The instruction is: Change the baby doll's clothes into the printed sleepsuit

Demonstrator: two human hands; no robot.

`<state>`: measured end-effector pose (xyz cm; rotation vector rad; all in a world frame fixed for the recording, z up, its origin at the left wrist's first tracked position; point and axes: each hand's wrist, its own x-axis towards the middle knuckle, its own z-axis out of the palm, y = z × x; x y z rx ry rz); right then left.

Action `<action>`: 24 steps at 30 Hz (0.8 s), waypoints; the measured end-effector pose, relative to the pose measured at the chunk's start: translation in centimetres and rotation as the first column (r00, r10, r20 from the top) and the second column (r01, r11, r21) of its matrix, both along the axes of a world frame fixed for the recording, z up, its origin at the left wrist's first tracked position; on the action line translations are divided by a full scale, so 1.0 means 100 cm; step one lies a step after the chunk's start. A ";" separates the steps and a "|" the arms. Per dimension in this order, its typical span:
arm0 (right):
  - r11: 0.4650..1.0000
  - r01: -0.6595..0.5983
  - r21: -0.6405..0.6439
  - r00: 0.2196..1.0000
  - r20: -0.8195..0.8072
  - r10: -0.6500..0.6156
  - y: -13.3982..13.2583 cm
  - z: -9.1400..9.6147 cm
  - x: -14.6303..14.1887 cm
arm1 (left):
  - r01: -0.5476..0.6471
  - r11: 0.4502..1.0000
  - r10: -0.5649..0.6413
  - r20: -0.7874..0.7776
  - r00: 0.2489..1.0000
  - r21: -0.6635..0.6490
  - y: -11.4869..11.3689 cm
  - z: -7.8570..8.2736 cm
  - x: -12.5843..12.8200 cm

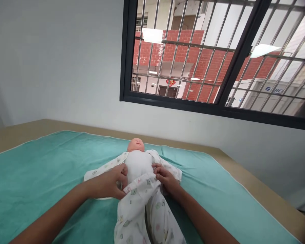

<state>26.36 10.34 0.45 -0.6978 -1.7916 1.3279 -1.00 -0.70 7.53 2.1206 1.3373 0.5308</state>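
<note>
Head view: at the centre of the frame a doll lies face up on a green sheet, its white top spread open to both sides, while patterned pants run from its belly to the bottom edge. At the waistband's left end in the picture, the left hand has a narrow pinch on the pants; at the other end the right hand bends its fingers against the cloth, though whether they grip it I cannot tell. A barred window fills the upper right.
</note>
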 end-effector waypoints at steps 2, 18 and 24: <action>0.996 -0.075 0.047 0.992 0.105 0.069 0.004 0.001 0.006 | 0.003 1.000 -0.003 -0.039 0.999 -0.002 -0.001 -0.001 -0.001; 0.997 0.004 -0.071 0.993 -0.121 -0.012 -0.011 0.003 -0.006 | -0.002 0.998 -0.006 0.144 0.990 0.059 -0.008 -0.009 0.005; 0.999 0.051 0.002 0.999 0.002 -0.051 -0.015 0.012 -0.003 | -0.103 0.971 0.059 0.203 0.977 0.217 0.006 -0.031 -0.003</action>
